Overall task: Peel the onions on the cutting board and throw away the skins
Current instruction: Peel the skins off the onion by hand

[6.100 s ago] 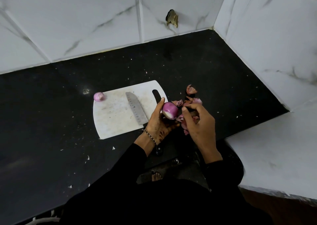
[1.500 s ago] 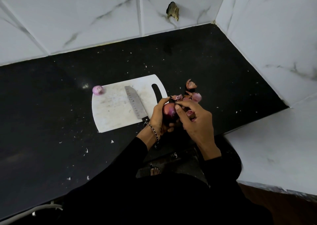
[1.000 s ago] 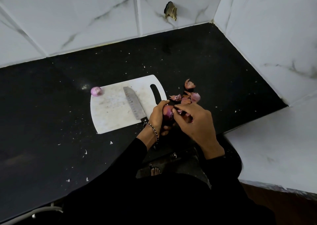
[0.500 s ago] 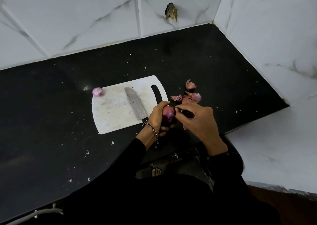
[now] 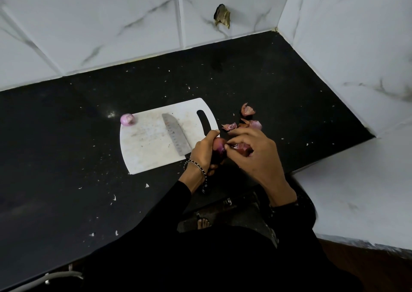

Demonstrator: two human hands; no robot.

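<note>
The black desk (image 5: 66, 158) carries a white cutting board (image 5: 147, 144) near its front edge, with a knife (image 5: 175, 135) lying across the board. The left hand (image 5: 204, 151) grips a red onion (image 5: 219, 145) just off the board's right edge. The right hand (image 5: 252, 155) pinches at it with curled fingers. Loose skins (image 5: 247, 110) lie on the desk just beyond. A small peeled onion (image 5: 127, 119) sits at the board's far left corner.

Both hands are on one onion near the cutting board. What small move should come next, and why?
Probably the right hand should pull the flap of skin away from the onion until it tears free. The left hand grips the onion, whose surface looks dark and unpeeled, and the right pinches a reddish flap at its side.
</note>
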